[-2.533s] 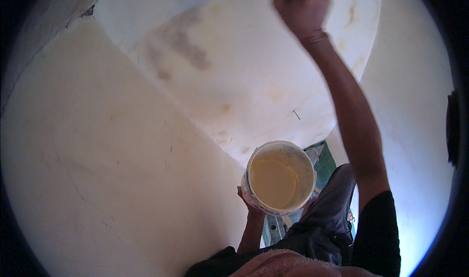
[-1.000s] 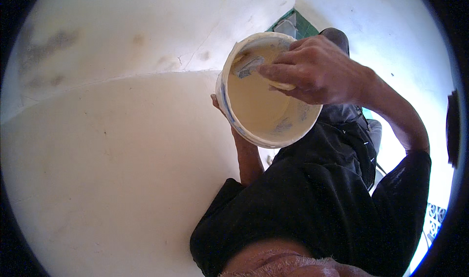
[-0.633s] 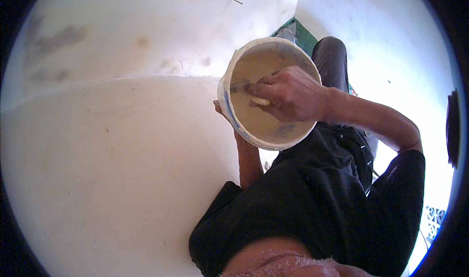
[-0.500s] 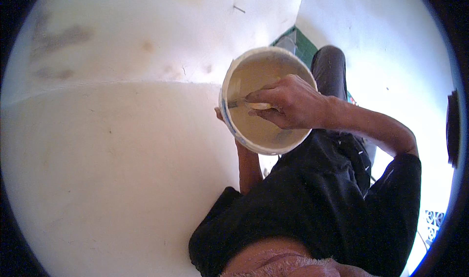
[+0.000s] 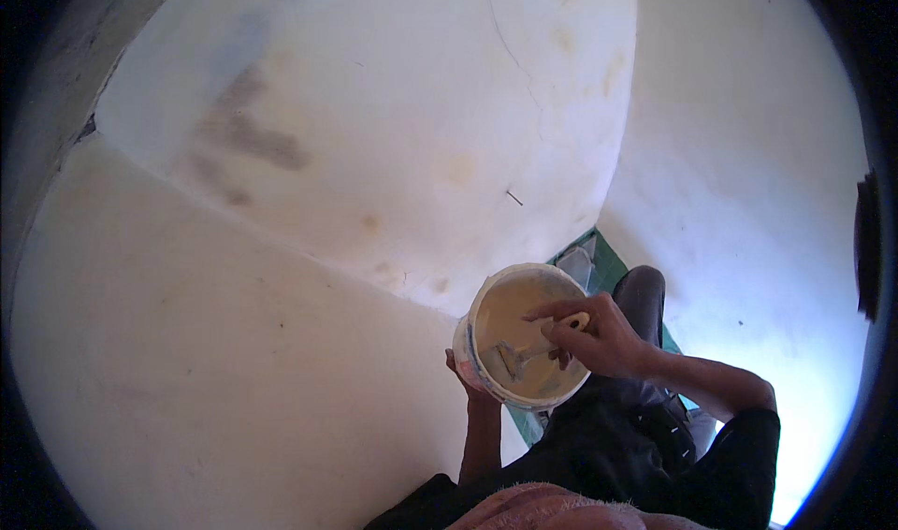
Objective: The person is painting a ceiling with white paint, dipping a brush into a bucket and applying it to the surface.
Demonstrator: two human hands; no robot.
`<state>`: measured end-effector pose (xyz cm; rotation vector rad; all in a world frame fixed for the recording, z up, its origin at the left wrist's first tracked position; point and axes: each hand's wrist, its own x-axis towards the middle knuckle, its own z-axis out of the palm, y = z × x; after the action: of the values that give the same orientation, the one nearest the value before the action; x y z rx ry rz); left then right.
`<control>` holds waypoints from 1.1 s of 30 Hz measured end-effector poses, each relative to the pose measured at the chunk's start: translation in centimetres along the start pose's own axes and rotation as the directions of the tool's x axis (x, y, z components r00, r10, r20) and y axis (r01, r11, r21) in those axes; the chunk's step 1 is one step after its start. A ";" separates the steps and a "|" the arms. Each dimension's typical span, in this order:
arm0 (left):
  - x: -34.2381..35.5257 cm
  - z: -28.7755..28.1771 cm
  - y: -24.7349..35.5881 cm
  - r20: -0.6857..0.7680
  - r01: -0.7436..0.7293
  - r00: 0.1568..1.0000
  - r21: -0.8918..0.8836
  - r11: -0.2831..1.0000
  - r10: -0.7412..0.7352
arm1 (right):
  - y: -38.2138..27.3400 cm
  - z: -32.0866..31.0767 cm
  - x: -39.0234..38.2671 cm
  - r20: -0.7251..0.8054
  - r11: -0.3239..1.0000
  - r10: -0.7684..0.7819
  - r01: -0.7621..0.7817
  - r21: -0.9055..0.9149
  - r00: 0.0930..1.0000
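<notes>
My right hand point(image 5: 603, 338) is closed on the pale handle of a flat paintbrush point(image 5: 577, 321), which has a hole near its end. The brush's wide, greyish head point(image 5: 510, 360) is down inside a round white bucket point(image 5: 475, 388), by the beige, paint-like liquid point(image 5: 510, 305) in it. The bucket is tilted, its mouth facing me. From its left side, my left hand point(image 5: 456, 365) supports it; most of those fingers are hidden behind the bucket.
On the left is a pale wall point(image 5: 215, 343). Beyond it, another wall surface point(image 5: 393, 90) has brown stains, a crack and a protruding nail point(image 5: 514, 197). A further pale wall point(image 5: 748, 156) rises on the right. Green surfacing point(image 5: 608, 261) shows behind the bucket, close to my dark-trousered knee point(image 5: 641, 291).
My view has tilted, so the bucket and both hands sit lower in the picture and more wall shows. Inside the bucket the brush has turned, its wide head now visible.
</notes>
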<state>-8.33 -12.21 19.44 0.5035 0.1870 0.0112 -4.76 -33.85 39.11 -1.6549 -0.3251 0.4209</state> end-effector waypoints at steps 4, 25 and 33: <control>-0.1 2.6 0.5 -0.069 -0.041 0.996 0.164 0.986 0.053 | -1.2 -1.0 -0.7 0.081 0.997 -0.010 0.016 -0.072 0.997; 2.1 -2.4 -2.5 0.076 -0.070 0.994 -0.044 0.997 0.073 | 0.5 -4.4 1.8 -0.014 0.820 -0.250 0.204 -0.535 0.968; 2.4 -2.5 -2.7 0.047 -0.117 0.992 -0.021 0.993 0.118 | -2.4 -3.3 1.8 -0.030 0.606 -0.352 0.203 -0.769 0.935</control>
<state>-6.56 -13.20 15.56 0.4958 0.1102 0.1153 -1.61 -35.64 41.67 -2.4007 -0.6843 -0.1584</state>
